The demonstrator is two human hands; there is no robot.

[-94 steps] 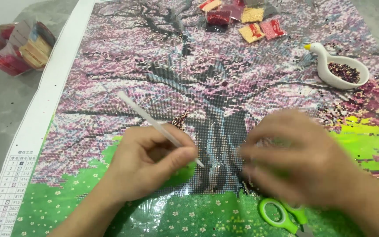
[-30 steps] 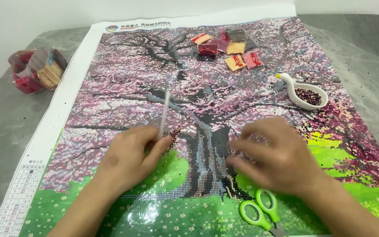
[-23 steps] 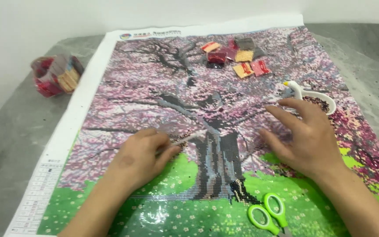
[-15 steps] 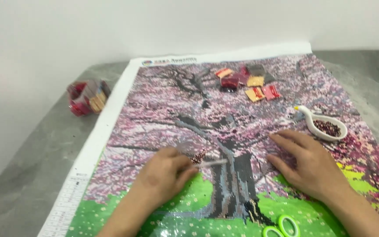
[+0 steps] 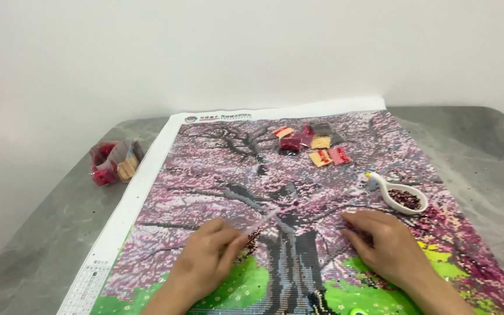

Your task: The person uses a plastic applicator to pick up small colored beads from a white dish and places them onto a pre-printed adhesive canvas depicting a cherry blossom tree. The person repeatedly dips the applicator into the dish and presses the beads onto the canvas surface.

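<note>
On beaded canvas (image 5: 217, 175), left hand (image 5: 205, 262) pinches slim pen (image 5: 262, 222).

- Between the left hand (image 5: 205, 262) and right hand (image 5: 383, 245), the canvas (image 5: 217, 175) lies flat and open over the tree trunk.
- A white tray (image 5: 401, 195) of beads sits just beyond the right hand.
- Small bead packets (image 5: 313, 143) crowd the far middle.
- A bag (image 5: 114, 161) stands on the table (image 5: 42, 233), left of the canvas.

Plain white wall (image 5: 205, 52) behind a grey marbled table (image 5: 36, 233), evenly lit
</note>
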